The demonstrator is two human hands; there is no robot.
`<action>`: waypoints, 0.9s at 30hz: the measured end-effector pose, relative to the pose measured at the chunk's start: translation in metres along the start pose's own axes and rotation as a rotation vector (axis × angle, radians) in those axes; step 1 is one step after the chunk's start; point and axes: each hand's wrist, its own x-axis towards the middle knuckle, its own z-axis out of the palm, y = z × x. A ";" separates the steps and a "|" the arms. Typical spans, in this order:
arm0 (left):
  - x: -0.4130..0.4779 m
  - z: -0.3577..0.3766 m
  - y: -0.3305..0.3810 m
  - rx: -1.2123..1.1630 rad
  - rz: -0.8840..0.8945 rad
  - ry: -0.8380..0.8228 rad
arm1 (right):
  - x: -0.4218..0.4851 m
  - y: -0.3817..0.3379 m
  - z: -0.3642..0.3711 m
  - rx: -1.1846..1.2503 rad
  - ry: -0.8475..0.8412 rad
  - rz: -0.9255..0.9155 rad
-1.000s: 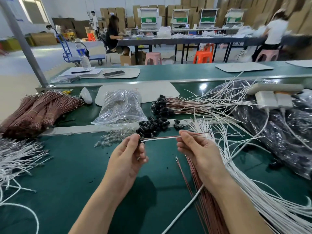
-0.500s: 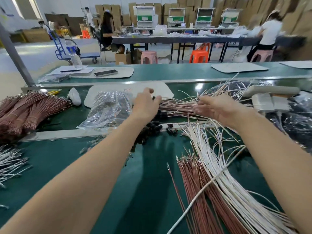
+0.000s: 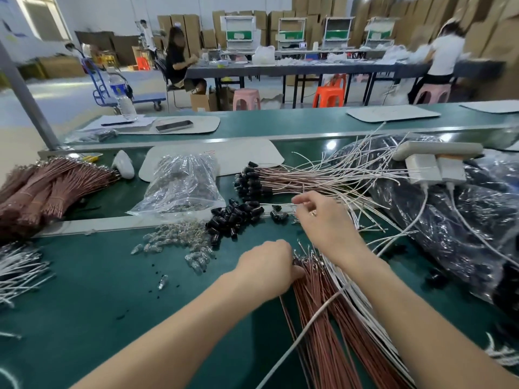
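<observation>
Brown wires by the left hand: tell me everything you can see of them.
The brown wires are many thin, reddish-brown insulated strands. They lie flat in a loose sheaf on the green belt, running from the near edge away from the camera. Small metal terminals cap their far ends. The left hand rests on those ends, its fingers hidden. White wires lie along their right side, and one white cable crosses over them.

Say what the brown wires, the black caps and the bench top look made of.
Brown wires: thin flexible leads in matt reddish-brown insulation that looks like plastic, with small bright metal terminals at the ends.
Black caps: probably moulded plastic or rubber, going by the slight glossy sheen.
Bench top: dark green mat, likely rubber or vinyl, smooth with soft reflections.
</observation>
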 end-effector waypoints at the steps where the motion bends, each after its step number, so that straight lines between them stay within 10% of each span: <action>1: 0.002 -0.001 0.002 -0.064 -0.019 -0.026 | 0.001 -0.003 0.006 -0.022 -0.056 -0.002; 14: -0.009 -0.003 -0.037 -1.161 -0.105 -0.050 | 0.036 -0.013 0.050 -0.672 -0.298 -0.066; 22: -0.015 0.007 -0.043 -1.251 -0.053 0.150 | 0.032 -0.008 0.050 -0.674 -0.241 -0.148; 27: -0.015 0.007 -0.039 -1.200 -0.091 0.247 | 0.019 -0.002 0.041 -0.267 -0.082 -0.104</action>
